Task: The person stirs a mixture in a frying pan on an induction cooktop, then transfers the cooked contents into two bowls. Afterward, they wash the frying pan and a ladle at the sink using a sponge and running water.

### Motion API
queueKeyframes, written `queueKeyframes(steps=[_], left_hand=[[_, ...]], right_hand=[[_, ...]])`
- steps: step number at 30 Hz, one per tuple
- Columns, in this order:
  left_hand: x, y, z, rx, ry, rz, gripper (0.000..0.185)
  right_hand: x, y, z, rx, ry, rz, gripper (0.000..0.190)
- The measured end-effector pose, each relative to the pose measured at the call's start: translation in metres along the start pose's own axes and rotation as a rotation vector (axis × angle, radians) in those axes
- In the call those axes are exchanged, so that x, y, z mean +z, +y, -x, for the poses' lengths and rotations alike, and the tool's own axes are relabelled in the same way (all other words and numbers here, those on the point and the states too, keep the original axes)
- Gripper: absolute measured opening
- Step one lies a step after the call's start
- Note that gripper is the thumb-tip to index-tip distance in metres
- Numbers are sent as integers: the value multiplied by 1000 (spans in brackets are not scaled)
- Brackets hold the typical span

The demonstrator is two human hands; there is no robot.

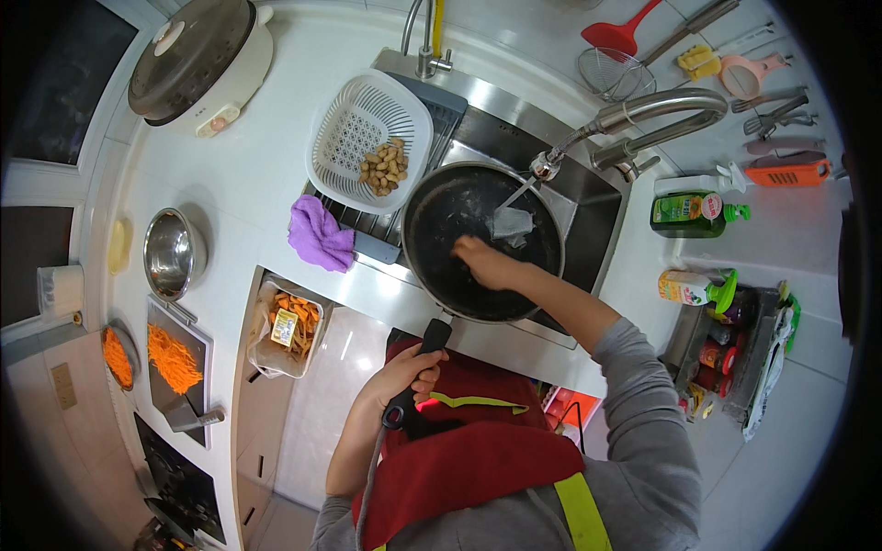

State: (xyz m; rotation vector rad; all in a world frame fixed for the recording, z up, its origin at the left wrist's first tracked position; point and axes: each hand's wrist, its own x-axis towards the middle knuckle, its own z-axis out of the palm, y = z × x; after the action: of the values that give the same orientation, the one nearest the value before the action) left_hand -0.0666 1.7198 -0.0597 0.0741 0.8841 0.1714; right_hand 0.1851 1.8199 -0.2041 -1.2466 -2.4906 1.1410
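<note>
A black frying pan (441, 206) rests over the steel sink, its handle (435, 337) pointing towards me. My left hand (413, 375) is wrapped around that handle. Inside the pan, my right hand (486, 262) reaches down to the dark inner surface. Its fingers are blurred, and I cannot tell whether anything is between them. Water (515, 194) runs from the curved faucet (544, 167) into the pan. A whitish, splashing patch of water (512, 224) shows where the stream lands.
A white basket (337, 165) with peanuts (384, 167) stands on the drying rack left of the pan, near a purple cloth (320, 234). Farther left are a steel bowl (169, 255), shredded carrot (173, 358) and a cleaver (193, 417). A green soap bottle (689, 214) lies right.
</note>
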Motion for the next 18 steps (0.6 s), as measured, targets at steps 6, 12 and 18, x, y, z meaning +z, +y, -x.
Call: queueKeyframes(steps=[6,12,18], left_hand=[[0,-2,-1,-10,-15,11,12],[0,2,2,-23,14,-12,13],[-12,-5,-1,-15,-19,4,12]], right_hand=[[-9,32,15,165,92,38,41],[-5,-2,28,87,-66,-59,35],[-57,-32,66,41,383,-150,14]])
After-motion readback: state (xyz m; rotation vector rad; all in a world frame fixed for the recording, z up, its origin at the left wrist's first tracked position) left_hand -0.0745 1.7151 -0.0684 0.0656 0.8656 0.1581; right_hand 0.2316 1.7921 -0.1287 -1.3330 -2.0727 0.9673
